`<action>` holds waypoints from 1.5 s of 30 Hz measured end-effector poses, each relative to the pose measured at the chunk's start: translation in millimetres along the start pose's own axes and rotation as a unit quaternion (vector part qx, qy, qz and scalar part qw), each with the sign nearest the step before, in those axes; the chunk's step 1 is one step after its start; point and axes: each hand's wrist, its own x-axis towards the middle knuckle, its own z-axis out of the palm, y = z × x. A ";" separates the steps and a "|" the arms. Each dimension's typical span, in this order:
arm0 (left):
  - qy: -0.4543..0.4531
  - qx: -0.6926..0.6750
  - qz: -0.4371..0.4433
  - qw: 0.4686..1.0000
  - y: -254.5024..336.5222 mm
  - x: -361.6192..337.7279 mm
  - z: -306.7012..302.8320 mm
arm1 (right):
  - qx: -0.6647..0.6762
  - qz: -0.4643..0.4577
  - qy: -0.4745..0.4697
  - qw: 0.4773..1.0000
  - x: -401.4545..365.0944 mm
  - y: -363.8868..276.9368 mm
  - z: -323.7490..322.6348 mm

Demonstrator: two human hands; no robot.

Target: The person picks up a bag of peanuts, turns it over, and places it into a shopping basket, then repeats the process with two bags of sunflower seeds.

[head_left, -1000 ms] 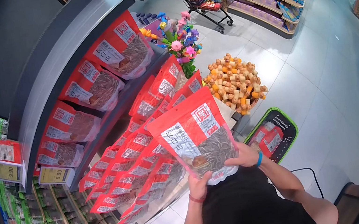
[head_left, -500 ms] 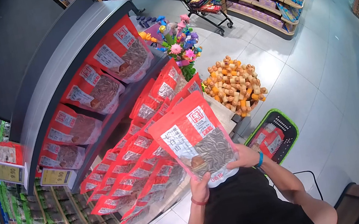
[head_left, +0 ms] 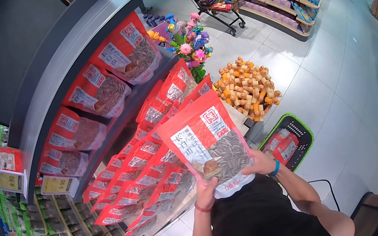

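Observation:
A red and white bag of sunflower seeds (head_left: 227, 154) is held up in front of my body, its printed front and clear window facing me. My left hand (head_left: 206, 192) grips its lower left edge, thumb on the front. At the lower right edge, my right hand (head_left: 259, 162) is closed on the same bag; the fingers behind it are hidden. Just left of the held bag lie rows of similar red bags (head_left: 136, 189) on a display. More such bags (head_left: 99, 90) stand on the dark shelf above them.
A black basket with a green rim (head_left: 309, 143) stands on the floor at right, red packs inside. Behind are a round pile of tan and orange items (head_left: 246, 88), colourful plush flowers (head_left: 190, 50) and a shopping cart (head_left: 217, 1). Yellow price tags (head_left: 57, 185) hang at left.
The bag has tilted slightly and shifted a little to the right and towards me, with both hands still on it. The surroundings look the same.

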 end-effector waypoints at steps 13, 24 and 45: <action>0.083 0.138 0.130 0.978 16.2 4.1 18.2 | -0.264 -0.032 0.168 0.949 10.8 -13.5 15.2; 0.046 0.563 0.358 0.744 43.0 -9.2 94.7 | 0.004 -0.071 0.127 0.989 21.6 -51.7 60.3; 0.008 0.146 0.206 0.968 83.1 8.4 21.1 | 0.218 -0.041 0.047 0.974 -11.7 -32.4 12.3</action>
